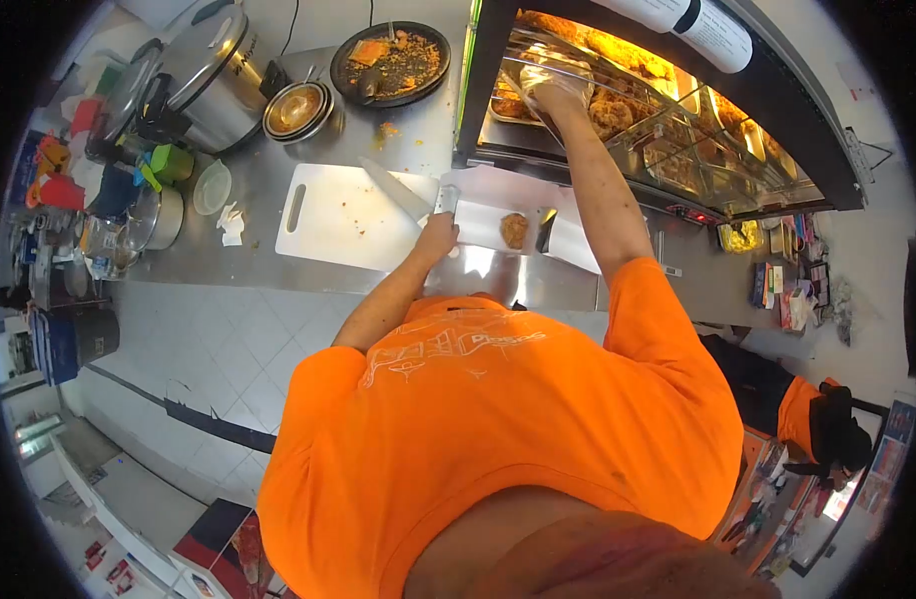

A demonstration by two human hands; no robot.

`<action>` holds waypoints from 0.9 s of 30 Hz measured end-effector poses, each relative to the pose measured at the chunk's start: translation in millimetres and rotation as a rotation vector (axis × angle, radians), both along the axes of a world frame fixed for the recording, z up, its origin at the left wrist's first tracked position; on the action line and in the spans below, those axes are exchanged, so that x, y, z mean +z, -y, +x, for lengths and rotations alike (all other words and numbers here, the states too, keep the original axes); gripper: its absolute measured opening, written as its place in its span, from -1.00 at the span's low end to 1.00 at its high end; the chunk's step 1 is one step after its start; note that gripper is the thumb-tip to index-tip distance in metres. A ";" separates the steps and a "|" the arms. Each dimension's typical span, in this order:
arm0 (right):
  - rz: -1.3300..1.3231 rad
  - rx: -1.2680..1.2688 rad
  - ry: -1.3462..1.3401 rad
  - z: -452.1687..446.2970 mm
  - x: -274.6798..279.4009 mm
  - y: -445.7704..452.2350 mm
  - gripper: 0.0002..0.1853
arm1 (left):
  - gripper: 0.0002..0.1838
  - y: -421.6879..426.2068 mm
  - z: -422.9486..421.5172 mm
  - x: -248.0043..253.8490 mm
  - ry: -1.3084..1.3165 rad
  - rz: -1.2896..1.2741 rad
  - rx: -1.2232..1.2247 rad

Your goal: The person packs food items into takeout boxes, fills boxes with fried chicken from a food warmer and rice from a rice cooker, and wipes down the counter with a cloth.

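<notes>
My left hand is closed around the handle of a large knife. The blade points away to the left, over a white cutting board with small crumbs on it. Just right of this hand, an open white box holds one brown fried piece. My right hand, in a clear plastic glove, reaches inside a lit warming cabinet. It is at a tray among browned fried chicken pieces. Its fingers are blurred behind the glove and the cabinet's bars, so their grip is unclear.
A dark round pan with food bits and stacked metal bowls stand at the back of the steel counter. Large metal pots are on the left. Another person in orange and black is at far right.
</notes>
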State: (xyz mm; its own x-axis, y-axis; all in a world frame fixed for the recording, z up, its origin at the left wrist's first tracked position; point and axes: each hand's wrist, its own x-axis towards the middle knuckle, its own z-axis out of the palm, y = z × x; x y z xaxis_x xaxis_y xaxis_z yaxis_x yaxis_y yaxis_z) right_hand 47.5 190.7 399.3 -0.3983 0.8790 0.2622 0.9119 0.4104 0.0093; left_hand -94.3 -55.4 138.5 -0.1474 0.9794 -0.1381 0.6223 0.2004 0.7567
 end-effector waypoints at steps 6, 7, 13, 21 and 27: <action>0.367 0.213 -0.061 28.3 -21.1 34.4 -0.55 | -0.75 -7.1 -7.4 -42.0 -0.141 0.176 -0.063; 0.648 0.314 -0.264 38.0 -34.9 39.2 -0.62 | -0.74 -11.8 -12.6 -63.7 -0.239 0.258 -0.134; 0.602 0.350 -0.596 160.0 -66.9 142.1 -0.57 | -0.72 -14.0 0.4 -21.4 0.120 -0.021 0.018; 0.173 -0.412 0.111 273.0 -233.2 207.1 -0.48 | -0.44 -22.0 22.2 -24.0 -0.062 -0.045 0.022; -0.484 -0.781 0.033 206.5 -133.6 183.2 -0.50 | -0.48 26.5 7.6 30.2 0.107 0.112 0.109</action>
